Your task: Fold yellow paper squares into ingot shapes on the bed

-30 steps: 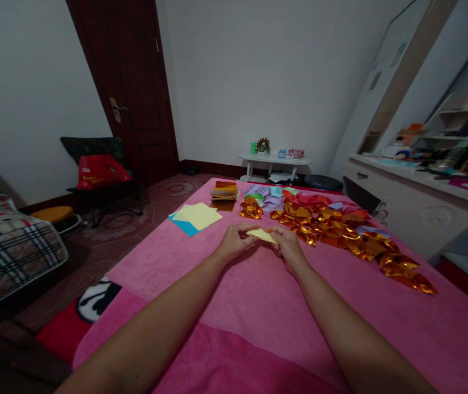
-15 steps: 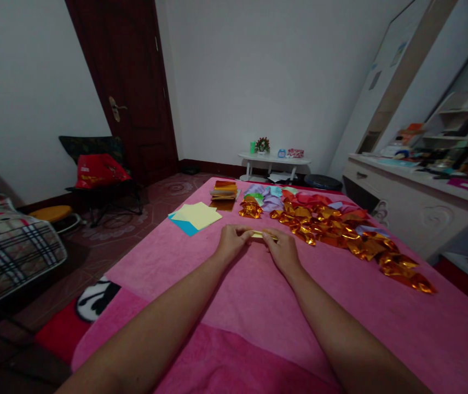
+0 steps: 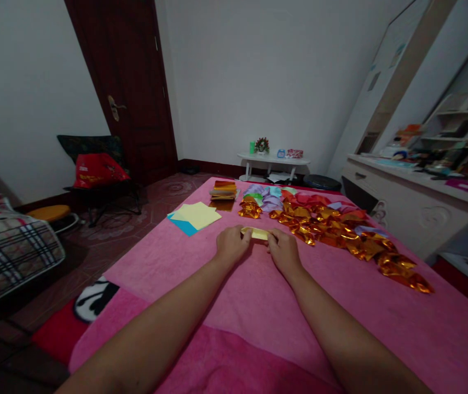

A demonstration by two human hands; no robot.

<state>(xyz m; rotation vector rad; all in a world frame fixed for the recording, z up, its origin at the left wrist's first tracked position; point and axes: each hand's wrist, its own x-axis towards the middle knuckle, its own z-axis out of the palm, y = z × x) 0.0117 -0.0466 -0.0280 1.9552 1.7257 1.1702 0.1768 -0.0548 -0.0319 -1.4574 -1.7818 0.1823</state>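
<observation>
Between both hands is a small folded strip of pale yellow paper (image 3: 259,233), held just over the pink cloth (image 3: 234,306). My left hand (image 3: 232,243) grips its left end, thumb on the near side. At the right end, my right hand (image 3: 283,248) pinches it with fingers curled. Left of them lie loose yellow sheets (image 3: 198,214) over a blue sheet (image 3: 184,227). Behind is a stack of gold foil paper (image 3: 223,192). Many folded gold foil pieces (image 3: 340,230) spread to the right, with purple folded papers (image 3: 272,203) and red ones (image 3: 318,200) behind them.
A white side table (image 3: 275,160) with small items stands by the wall. A dresser (image 3: 414,186) runs along the right. On the left are a chair with a red bag (image 3: 98,171), a yellow stool (image 3: 48,213) and a plaid item (image 3: 12,246).
The yellow paper has tilted, so more of its face shows between the hands. My left hand has shifted slightly left, and my right fingers have changed their hold.
</observation>
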